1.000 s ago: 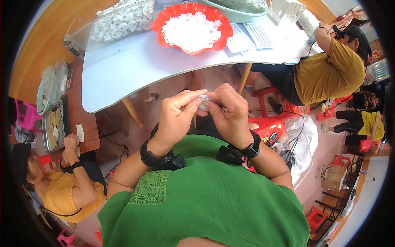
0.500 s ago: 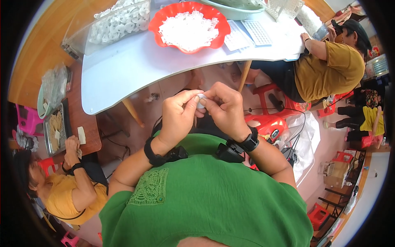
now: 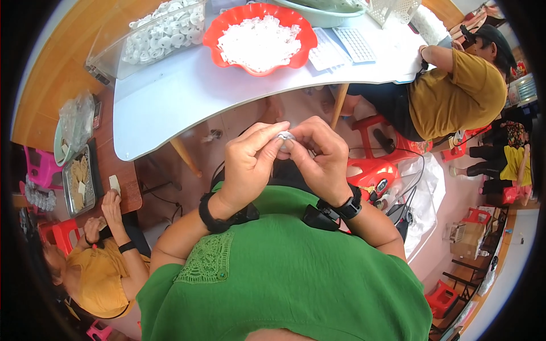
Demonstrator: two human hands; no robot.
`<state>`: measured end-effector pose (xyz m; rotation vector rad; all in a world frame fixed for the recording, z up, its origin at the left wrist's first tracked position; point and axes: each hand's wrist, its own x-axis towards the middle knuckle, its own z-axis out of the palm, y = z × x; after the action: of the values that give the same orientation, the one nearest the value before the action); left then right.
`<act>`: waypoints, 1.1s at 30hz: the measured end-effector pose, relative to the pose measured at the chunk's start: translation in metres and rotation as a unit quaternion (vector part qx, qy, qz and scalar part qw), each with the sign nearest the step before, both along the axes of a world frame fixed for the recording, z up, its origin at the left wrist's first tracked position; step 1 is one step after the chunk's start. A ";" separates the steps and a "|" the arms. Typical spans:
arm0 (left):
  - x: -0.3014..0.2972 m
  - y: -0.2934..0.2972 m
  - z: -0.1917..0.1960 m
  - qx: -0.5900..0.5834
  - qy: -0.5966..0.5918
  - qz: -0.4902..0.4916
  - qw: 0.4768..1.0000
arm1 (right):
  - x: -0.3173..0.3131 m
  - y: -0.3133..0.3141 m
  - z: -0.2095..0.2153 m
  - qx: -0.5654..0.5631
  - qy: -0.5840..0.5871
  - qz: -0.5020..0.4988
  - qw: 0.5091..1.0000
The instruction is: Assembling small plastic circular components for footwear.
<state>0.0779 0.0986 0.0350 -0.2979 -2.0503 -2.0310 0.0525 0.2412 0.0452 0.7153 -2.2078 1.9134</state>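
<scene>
Between the fingertips of both hands is a small round white plastic piece (image 3: 284,137), held in front of my green top and short of the table edge. My left hand (image 3: 253,152) pinches it from the left, thumb and index finger together. From the other side my right hand (image 3: 319,154) grips the same piece with thumb and curled index finger. The fingers cover much of it, so its details are hard to make out. Beyond my hands, on the table, a red scalloped bowl (image 3: 211,40) holds many small white clear-looking pieces.
On the pale table (image 3: 165,108), a clear bin (image 3: 108,59) of round white parts stands at left; a green basin (image 3: 335,20) and white trays (image 3: 354,44) lie at right. Co-workers sit at left (image 3: 102,278) and right (image 3: 455,96). Red stools (image 3: 369,142) stand nearby.
My right hand has shifted slightly to the right, and its fingers have re-placed on the white piece, which shows more now. The left co-worker's hand has moved down and toward the table edge.
</scene>
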 end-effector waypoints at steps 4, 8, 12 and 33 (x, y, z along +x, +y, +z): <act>0.002 0.002 0.002 -0.030 0.018 0.000 0.999 | 0.002 0.005 0.010 0.078 0.107 -0.029 0.991; 0.004 0.005 0.000 -0.035 0.039 -0.009 0.999 | 0.006 0.006 0.006 0.082 0.137 -0.055 0.986; 0.002 0.004 0.000 -0.068 0.044 -0.013 0.997 | 0.007 0.006 0.002 0.049 0.090 -0.051 0.993; -0.032 -0.025 0.022 0.104 -0.192 -0.109 0.970 | -0.021 0.009 0.013 -0.121 -0.249 0.091 0.957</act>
<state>0.0463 0.0732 0.0566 -0.0974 -2.0596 -2.5882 0.0319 0.2500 0.0584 0.4428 -2.1505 2.6450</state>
